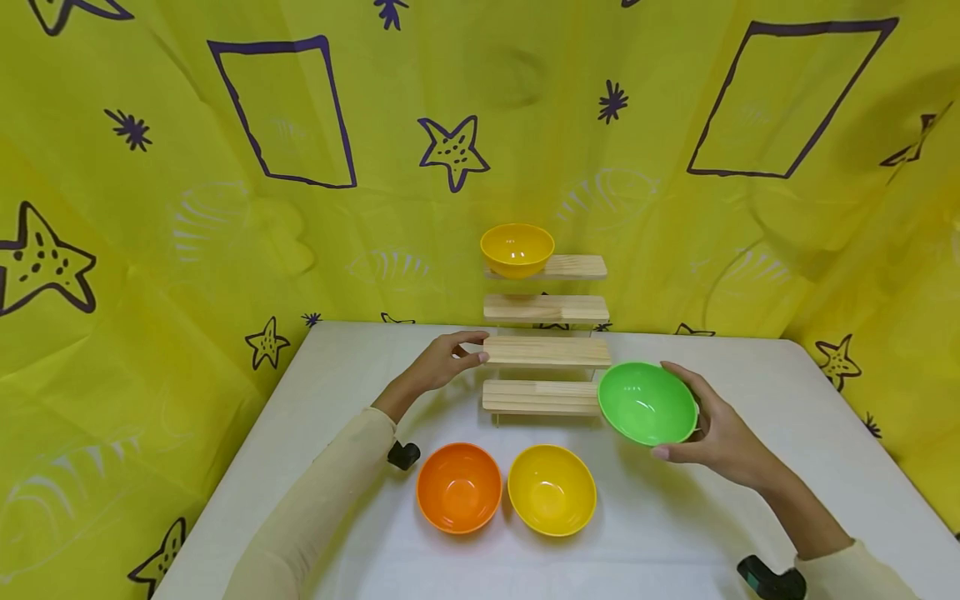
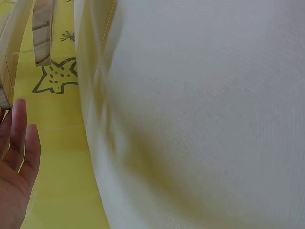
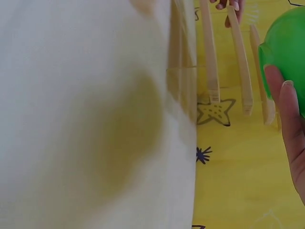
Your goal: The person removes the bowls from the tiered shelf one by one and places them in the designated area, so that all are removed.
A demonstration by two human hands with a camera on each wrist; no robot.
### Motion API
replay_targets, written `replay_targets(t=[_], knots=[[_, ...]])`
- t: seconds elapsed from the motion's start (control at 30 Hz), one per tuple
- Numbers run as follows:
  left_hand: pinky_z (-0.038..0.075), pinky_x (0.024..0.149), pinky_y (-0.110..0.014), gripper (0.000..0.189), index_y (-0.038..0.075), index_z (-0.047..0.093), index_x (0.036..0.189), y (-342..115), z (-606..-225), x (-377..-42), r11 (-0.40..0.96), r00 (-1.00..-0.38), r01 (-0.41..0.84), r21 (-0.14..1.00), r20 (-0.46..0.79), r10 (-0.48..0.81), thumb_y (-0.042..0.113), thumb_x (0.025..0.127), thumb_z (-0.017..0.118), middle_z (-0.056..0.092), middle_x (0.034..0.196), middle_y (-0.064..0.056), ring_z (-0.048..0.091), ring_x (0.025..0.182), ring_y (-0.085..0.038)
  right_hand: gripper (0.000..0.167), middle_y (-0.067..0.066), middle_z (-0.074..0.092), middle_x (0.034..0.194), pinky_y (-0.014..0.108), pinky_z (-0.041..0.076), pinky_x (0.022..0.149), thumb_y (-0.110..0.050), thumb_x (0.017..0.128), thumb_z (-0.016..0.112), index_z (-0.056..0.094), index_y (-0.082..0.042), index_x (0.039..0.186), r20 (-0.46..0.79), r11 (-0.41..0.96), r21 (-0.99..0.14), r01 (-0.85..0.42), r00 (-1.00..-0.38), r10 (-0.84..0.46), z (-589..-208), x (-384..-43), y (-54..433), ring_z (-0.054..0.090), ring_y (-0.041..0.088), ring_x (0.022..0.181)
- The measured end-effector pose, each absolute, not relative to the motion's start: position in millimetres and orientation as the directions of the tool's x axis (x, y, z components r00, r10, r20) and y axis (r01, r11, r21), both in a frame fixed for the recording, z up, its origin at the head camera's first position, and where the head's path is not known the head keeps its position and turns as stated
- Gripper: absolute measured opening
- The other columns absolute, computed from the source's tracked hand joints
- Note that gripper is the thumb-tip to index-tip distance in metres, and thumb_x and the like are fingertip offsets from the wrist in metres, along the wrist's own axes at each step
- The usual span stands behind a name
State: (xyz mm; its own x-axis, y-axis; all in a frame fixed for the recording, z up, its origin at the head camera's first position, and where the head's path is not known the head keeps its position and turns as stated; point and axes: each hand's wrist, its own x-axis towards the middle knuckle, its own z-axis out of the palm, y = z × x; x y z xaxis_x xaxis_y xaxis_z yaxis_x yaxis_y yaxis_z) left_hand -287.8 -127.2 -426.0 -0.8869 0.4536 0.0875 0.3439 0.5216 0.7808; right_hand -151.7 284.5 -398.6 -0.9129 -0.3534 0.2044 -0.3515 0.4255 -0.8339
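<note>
My right hand (image 1: pixel 716 433) grips a green bowl (image 1: pixel 647 403) by its right side, thumb toward the near side. The bowl is tilted, its inside facing me, off the table beside the right end of the lowest step. My left hand (image 1: pixel 442 360) holds the left end of the second step from the bottom of a wooden step rack (image 1: pixel 546 352) between thumb and fingers. In the left wrist view the other fingers (image 2: pixel 32 152) stretch loosely beside the board. A yellow bowl (image 1: pixel 517 250) sits on the left part of the top step.
An orange bowl (image 1: pixel 459 488) and another yellow bowl (image 1: pixel 552 490) stand side by side on the white table (image 1: pixel 645 533), in front of the rack. Behind the rack hangs a yellow cloth (image 1: pixel 375 217) with starfish drawings, which also runs along both sides.
</note>
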Motion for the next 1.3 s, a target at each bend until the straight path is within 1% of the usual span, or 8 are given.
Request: replay_targets(t=[0.23, 0.37, 0.43, 0.57, 0.73, 0.83, 1.07, 1.3], knots=[[0.054, 0.076, -0.031, 0.05, 0.013, 0.054, 0.146, -127, -427, -288, 0.523, -0.888, 0.345, 0.779, 0.09, 0.451, 0.03, 0.1, 0.064, 0.059, 0.143, -0.009, 0.066, 0.103, -0.025, 0.109, -0.012, 0.032, 0.141, 0.029, 0.059, 0.073, 0.006, 0.073, 0.084, 0.019, -0.008, 0.16, 0.209, 0.398, -0.846, -0.355, -0.907, -0.366, -403, -146, 286, 0.056, -0.001, 0.105], [0.053, 0.076, -0.031, 0.05, 0.014, 0.054, 0.146, -128, -427, -288, 0.524, -0.889, 0.341, 0.781, 0.086, 0.45, 0.03, 0.1, 0.064, 0.059, 0.143, -0.009, 0.065, 0.104, -0.025, 0.109, -0.015, 0.033, 0.14, 0.029, 0.059, 0.073, 0.007, 0.073, 0.084, 0.021, -0.012, 0.16, 0.211, 0.388, -0.849, -0.359, -0.903, -0.374, -406, -143, 287, 0.057, -0.001, 0.105], [0.053, 0.076, -0.031, 0.05, 0.014, 0.054, 0.147, -128, -427, -288, 0.523, -0.889, 0.34, 0.781, 0.086, 0.45, 0.03, 0.1, 0.064, 0.059, 0.143, -0.009, 0.065, 0.104, -0.025, 0.109, -0.016, 0.033, 0.139, 0.029, 0.059, 0.073, 0.007, 0.073, 0.084, 0.021, -0.014, 0.16, 0.206, 0.385, -0.852, -0.354, -0.904, -0.375, -407, -142, 287, 0.058, 0.0, 0.104], [0.053, 0.076, -0.031, 0.05, 0.013, 0.054, 0.146, -128, -427, -288, 0.521, -0.884, 0.351, 0.778, 0.092, 0.458, 0.03, 0.101, 0.064, 0.059, 0.143, -0.009, 0.065, 0.104, -0.026, 0.108, -0.016, 0.034, 0.138, 0.029, 0.059, 0.074, 0.007, 0.074, 0.083, 0.021, -0.014, 0.16, 0.193, 0.381, -0.86, -0.338, -0.908, -0.371, -411, -139, 289, 0.061, 0.002, 0.102], [0.052, 0.076, -0.031, 0.05, 0.011, 0.054, 0.146, -128, -427, -290, 0.519, -0.883, 0.356, 0.777, 0.098, 0.459, 0.03, 0.101, 0.064, 0.06, 0.143, -0.009, 0.065, 0.103, -0.026, 0.108, -0.017, 0.035, 0.138, 0.029, 0.059, 0.074, 0.007, 0.074, 0.083, 0.021, -0.015, 0.16, 0.18, 0.383, -0.864, -0.326, -0.911, -0.371, -415, -136, 292, 0.06, 0.002, 0.102], [0.052, 0.075, -0.03, 0.05, 0.013, 0.054, 0.146, -128, -427, -290, 0.522, -0.886, 0.35, 0.778, 0.094, 0.454, 0.031, 0.1, 0.064, 0.059, 0.143, -0.008, 0.064, 0.103, -0.026, 0.109, -0.019, 0.034, 0.138, 0.03, 0.059, 0.074, 0.006, 0.073, 0.084, 0.022, -0.015, 0.16, 0.175, 0.387, -0.862, -0.326, -0.91, -0.376, -418, -134, 293, 0.059, 0.001, 0.102], [0.052, 0.076, -0.03, 0.05, 0.014, 0.054, 0.146, -127, -427, -289, 0.518, -0.885, 0.351, 0.78, 0.095, 0.456, 0.031, 0.1, 0.064, 0.059, 0.144, -0.008, 0.064, 0.102, -0.026, 0.109, -0.022, 0.033, 0.139, 0.029, 0.059, 0.073, 0.006, 0.072, 0.085, 0.021, -0.009, 0.159, 0.171, 0.389, -0.859, -0.334, -0.902, -0.396, -424, -131, 295, 0.059, 0.0, 0.102], [0.053, 0.078, -0.032, 0.051, 0.012, 0.053, 0.146, -129, -427, -290, 0.513, -0.881, 0.358, 0.78, 0.099, 0.463, 0.03, 0.1, 0.064, 0.059, 0.144, -0.01, 0.064, 0.103, -0.026, 0.108, -0.022, 0.035, 0.14, 0.032, 0.06, 0.073, 0.008, 0.073, 0.083, 0.02, -0.01, 0.16, 0.147, 0.344, -0.886, -0.31, -0.893, -0.425, -432, -128, 296, 0.062, 0.004, 0.101]])
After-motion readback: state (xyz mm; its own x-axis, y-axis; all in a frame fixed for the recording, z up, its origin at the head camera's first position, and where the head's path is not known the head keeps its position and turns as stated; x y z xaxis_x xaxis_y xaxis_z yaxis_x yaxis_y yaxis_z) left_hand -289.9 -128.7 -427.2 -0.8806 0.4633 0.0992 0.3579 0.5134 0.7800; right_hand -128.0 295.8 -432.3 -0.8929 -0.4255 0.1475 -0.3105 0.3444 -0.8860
